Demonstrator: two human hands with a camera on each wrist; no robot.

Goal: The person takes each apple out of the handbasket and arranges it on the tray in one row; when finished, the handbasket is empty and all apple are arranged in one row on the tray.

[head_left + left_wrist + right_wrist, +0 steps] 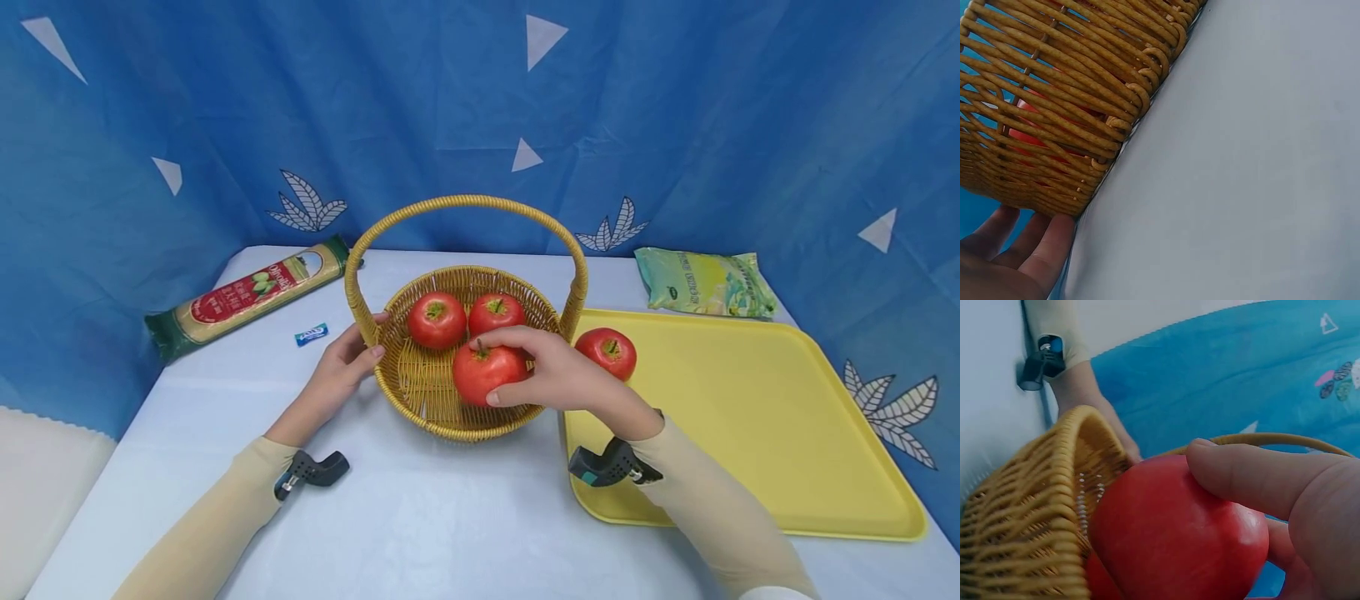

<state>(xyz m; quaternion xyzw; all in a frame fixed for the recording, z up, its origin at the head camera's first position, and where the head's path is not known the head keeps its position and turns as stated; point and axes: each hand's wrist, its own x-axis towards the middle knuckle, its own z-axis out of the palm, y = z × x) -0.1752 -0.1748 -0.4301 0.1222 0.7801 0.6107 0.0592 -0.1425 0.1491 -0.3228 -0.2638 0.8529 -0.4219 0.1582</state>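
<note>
Head view: starting left, your left hand (pixel 341 375) grips the wicker basket (pixel 480 435) at its left side, near the foot of the handle (pixel 465 201). Two red apples (pixel 437 322) lie inside, to the right of that hand. Your right hand (pixel 555 372) holds a third apple (pixel 486 377) between thumb and fingers, over the basket. Beyond your right wrist, a fourth apple (pixel 609 353) sits by the left edge of the yellow tray (pixel 750 417).

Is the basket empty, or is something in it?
Not empty: two red fruits sit inside the basket, seen from the head view, while the right hand holds a third fruit.
</note>
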